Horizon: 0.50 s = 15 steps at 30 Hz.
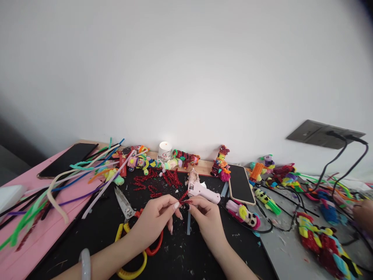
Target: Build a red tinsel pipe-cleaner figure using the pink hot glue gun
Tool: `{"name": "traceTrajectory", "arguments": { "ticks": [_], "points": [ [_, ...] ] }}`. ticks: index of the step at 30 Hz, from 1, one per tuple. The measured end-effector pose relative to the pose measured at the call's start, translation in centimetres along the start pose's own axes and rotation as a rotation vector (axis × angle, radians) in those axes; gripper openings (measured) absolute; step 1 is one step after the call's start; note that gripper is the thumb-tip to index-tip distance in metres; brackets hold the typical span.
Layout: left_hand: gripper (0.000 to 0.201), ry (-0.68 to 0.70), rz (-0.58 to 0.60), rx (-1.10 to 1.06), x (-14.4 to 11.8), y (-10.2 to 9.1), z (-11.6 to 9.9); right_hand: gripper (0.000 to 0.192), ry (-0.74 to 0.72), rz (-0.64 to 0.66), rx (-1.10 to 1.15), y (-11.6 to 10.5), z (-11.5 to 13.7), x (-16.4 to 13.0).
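My left hand (159, 217) and my right hand (207, 221) meet above the black work mat (186, 264). Both pinch a short red tinsel pipe cleaner (184, 202) stretched between their fingertips. Just behind them lies a pale pink hot glue gun (204, 191). A translucent glue stick (189, 224) rests on the mat between the hands. Cut red tinsel pieces (171, 178) are spread farther back. Beside and partly beneath my left forearm are scissors with yellow handles (135, 270) and a red-handled pair (157, 247).
Long coloured pipe cleaners (58, 190) cover the pink board at left, near a black phone (67, 159). A paper cup (165, 151) and several fuzzy figures (221, 165) line the wall. Right of them lie another phone (241, 183), black cables (323, 167) and another person's hand (364, 216).
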State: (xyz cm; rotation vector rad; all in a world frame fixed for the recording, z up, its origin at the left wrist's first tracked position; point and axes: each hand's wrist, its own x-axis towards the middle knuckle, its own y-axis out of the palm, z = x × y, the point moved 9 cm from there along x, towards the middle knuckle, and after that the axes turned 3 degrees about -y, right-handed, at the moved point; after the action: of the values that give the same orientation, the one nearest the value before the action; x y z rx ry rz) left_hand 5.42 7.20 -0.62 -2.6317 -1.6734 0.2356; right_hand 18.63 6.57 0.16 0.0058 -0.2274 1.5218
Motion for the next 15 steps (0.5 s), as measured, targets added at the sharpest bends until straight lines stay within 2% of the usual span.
{"name": "traceTrajectory", "arguments": {
  "ticks": [8,15],
  "points": [
    [0.026,0.007,0.012,0.0,0.11,0.12,-0.13,0.009,-0.001,-0.019,-0.038,-0.07,0.23,0.04],
    [0.025,0.012,0.031,0.007,-0.07,0.28,-0.12,0.009,0.004,0.004,0.016,0.12,0.03,-0.07]
  ]
}}
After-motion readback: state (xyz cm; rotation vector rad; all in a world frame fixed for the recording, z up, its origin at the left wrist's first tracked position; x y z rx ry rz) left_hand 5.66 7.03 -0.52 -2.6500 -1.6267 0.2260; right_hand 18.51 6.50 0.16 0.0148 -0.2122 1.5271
